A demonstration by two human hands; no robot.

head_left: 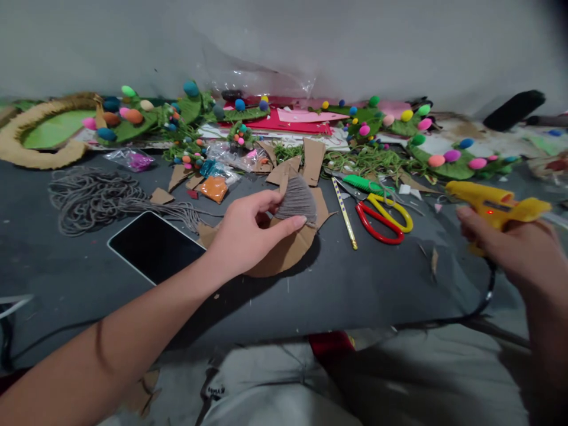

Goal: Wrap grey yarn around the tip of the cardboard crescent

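Between thumb and fingers, my left hand [248,228] grips a cardboard cutout [290,251] with a rounded lower edge. Grey yarn [298,201] covers part of its upper side in close rows. A strand seems to run left toward a loose grey yarn bundle [93,198]. Off to the right, my right hand [523,248] is closed around a yellow glue gun [492,204], its small red light lit and its nozzle pointing left. The glue gun is apart from the cardboard. My left fingertips behind the cutout are partly hidden.
A phone [153,245] lies under my left forearm. Right of the cardboard are a pencil [345,216] and scissors [379,222] with red and yellow handles. Leaf decorations with coloured balls [452,160], cardboard scraps [313,160] and plastic packets [215,188] line the back. A black cord [486,296] trails from the glue gun.
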